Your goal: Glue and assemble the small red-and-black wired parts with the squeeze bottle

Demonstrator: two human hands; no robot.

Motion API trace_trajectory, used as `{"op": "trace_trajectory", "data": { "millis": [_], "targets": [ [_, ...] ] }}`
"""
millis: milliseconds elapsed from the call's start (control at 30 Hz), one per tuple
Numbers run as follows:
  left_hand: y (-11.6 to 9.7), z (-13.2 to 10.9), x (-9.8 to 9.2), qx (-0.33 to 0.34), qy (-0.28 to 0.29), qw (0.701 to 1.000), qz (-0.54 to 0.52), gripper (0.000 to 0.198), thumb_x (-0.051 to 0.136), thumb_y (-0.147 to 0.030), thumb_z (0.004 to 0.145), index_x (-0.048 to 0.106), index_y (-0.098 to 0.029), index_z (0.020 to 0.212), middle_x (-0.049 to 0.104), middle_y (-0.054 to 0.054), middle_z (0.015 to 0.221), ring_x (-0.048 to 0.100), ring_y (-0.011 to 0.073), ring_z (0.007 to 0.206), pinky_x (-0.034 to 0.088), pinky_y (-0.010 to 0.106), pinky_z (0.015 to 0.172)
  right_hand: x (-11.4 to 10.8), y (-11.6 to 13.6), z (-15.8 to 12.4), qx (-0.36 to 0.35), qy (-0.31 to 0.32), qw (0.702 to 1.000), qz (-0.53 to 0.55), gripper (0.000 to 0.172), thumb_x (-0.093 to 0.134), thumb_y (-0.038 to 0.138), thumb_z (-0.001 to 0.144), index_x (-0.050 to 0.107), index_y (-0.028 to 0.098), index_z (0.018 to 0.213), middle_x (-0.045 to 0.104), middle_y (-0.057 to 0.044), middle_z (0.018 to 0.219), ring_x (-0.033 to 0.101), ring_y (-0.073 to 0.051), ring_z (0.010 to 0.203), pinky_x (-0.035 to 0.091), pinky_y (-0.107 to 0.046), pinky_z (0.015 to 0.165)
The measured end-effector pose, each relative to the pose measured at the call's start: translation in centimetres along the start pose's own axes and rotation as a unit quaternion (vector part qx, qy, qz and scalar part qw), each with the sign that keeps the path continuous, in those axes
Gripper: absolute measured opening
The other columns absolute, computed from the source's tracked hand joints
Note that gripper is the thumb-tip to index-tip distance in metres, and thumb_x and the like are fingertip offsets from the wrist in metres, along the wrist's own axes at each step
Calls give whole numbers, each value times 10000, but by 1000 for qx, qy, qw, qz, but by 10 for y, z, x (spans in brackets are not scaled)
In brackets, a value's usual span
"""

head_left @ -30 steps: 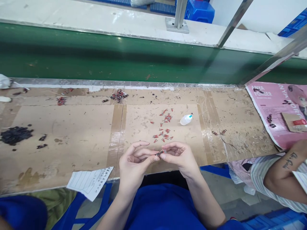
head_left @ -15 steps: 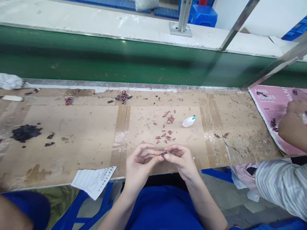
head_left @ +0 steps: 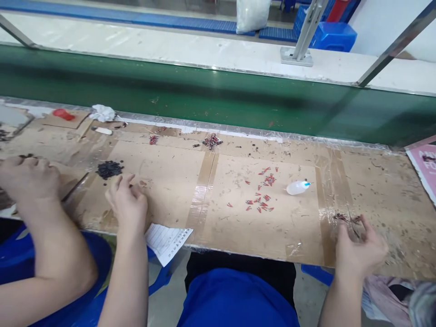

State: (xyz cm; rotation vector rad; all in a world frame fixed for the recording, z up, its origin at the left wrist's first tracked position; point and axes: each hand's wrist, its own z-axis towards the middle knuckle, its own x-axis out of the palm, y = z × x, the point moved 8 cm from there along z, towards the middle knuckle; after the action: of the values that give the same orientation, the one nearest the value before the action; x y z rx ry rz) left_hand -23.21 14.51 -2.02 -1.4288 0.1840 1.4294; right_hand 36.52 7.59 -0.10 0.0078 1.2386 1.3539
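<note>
My left hand is over the cardboard at the left, beside a pile of small black pieces. Its fingers are bent and apart, and a small dark part shows by the fingertips. At the right, my right hand has thumb and index finger apart around a small dark-red part; a similar part lies just left of it. Between the hands, small red pieces are scattered on the cardboard, with a white squeeze bottle lying to their right.
A co-worker's hand and forearm are at the far left. Along the back lie a mixed red and dark heap, a small red bunch, a white cloth and a red lid. A paper sheet overhangs the front edge.
My hands have parted from around the small dark piece at the middle; the left has gone to the black pile, the right to the parts at the right. The view has shifted left.
</note>
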Motion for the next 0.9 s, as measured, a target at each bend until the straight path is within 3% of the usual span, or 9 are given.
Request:
{"op": "trace_trajectory", "data": {
  "millis": [67, 100, 200, 300, 433, 600, 667, 800, 900],
  "targets": [
    [11, 14, 6, -14, 12, 1000, 16, 180, 510, -194, 813, 615, -178, 959, 621, 113, 1233, 461, 362, 1315, 353, 568, 1098, 1, 20, -9, -41, -29, 999, -22, 494, 688, 437, 734, 703, 134, 1124, 687, -203, 1175, 593, -408, 1170, 441, -617, 1002],
    [14, 19, 7, -17, 19, 1000, 17, 145, 521, -216, 799, 611, -177, 907, 648, 102, 1144, 488, 372, 1278, 359, 581, 1084, 7, 28, -14, -37, -10, 999, 3, 514, 695, 467, 739, 695, 142, 1137, 684, -193, 1177, 609, -382, 1145, 480, -577, 970],
    [12, 26, 6, -10, 40, 999, 7, 93, 517, -282, 777, 570, -214, 742, 619, 34, 771, 576, 367, 1120, 391, 583, 1031, 41, 49, -29, 2, 115, 987, 113, 537, 698, 521, 756, 666, 168, 1160, 664, -173, 1197, 630, -326, 1089, 547, -494, 865],
    [1, 22, 7, 19, 58, 998, -23, 130, 536, -348, 753, 549, -245, 674, 490, 0, 572, 614, 310, 880, 460, 509, 923, 72, 69, -40, -1, 197, 966, 167, 590, 730, 547, 725, 640, 193, 1188, 637, -161, 1230, 584, -323, 1146, 519, -497, 905],
    [-27, -11, 30, 63, 118, 988, -73, 211, 545, -427, 776, 629, -238, 734, 587, 5, 665, 587, 237, 695, 517, 423, 783, 100, 74, -38, 16, 216, 965, 147, 700, 777, 600, 641, 628, 181, 1183, 630, -168, 1173, 560, -347, 1105, 459, -548, 947],
    [-90, -89, 57, 205, 196, 944, -168, 282, 508, -434, 874, 697, -226, 846, 703, 61, 885, 646, 237, 844, 525, 374, 816, 109, 71, -35, 45, 211, 963, 164, 512, 679, 584, 756, 645, 173, 1060, 662, -148, 1037, 589, -295, 956, 483, -483, 856],
    [-108, -114, 56, 249, 186, 934, -173, 280, 499, -402, 909, 708, -223, 855, 702, 67, 881, 641, 229, 851, 520, 366, 821, 106, 67, -36, 74, 202, 958, 190, 478, 681, 569, 759, 624, 177, 1027, 672, -129, 990, 611, -263, 884, 489, -450, 827],
    [-119, -139, 47, 291, 159, 930, -157, 256, 505, -342, 932, 720, -227, 852, 701, 60, 838, 629, 219, 814, 515, 353, 775, 96, 71, -40, 107, 183, 927, 308, 408, 708, 503, 754, 554, 207, 989, 680, -101, 1016, 649, -236, 927, 489, -401, 858],
    [-116, -138, 49, 294, 196, 925, -144, 242, 539, -381, 911, 727, -228, 916, 725, 73, 898, 642, 236, 847, 522, 367, 782, 88, 79, -47, 118, 189, 897, 381, 378, 749, 463, 721, 544, 228, 935, 676, -59, 958, 659, -220, 905, 501, -374, 842]
  ]
}}
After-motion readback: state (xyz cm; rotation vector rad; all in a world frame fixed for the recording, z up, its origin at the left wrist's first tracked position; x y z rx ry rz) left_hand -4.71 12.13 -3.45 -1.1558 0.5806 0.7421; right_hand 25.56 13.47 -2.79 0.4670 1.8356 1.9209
